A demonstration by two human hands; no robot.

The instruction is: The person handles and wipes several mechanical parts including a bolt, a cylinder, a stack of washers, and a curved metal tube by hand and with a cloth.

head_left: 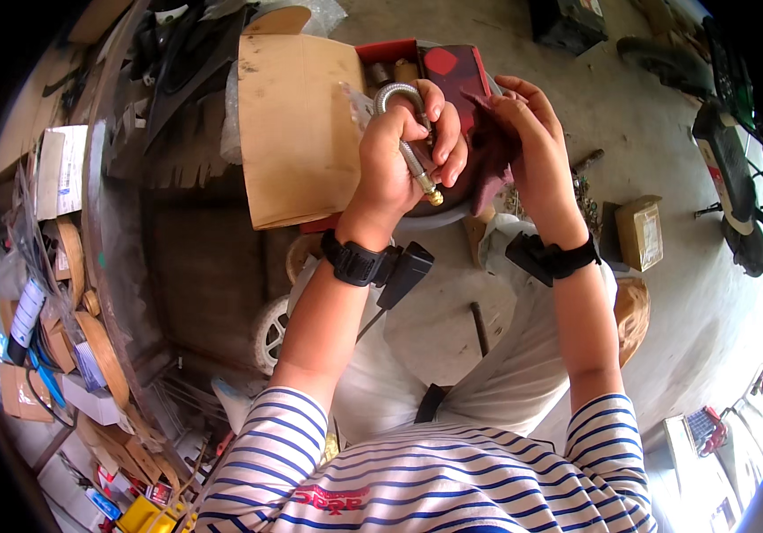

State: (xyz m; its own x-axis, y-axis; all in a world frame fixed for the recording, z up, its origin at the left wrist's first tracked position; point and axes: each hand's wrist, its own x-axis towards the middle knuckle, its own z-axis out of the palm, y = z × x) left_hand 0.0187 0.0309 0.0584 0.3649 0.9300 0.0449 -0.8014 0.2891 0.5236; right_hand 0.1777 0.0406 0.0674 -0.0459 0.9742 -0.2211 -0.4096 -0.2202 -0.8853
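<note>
My left hand is closed around a short braided metal hose, which curves up over the fingers. A brass fitting on the hose's end points down below the palm. To its right, my right hand pinches a dark red cloth that hangs between the two hands. Just behind both hands is a red box with its brown cardboard lid folded out to the left. Some metal and brass parts show inside the box, partly hidden by my left hand.
Left stands a shelf edge with cardboard pieces and packets. On the floor at right lies a small carton. Farther right are a scooter and a tire. A black battery-like block sits at the back.
</note>
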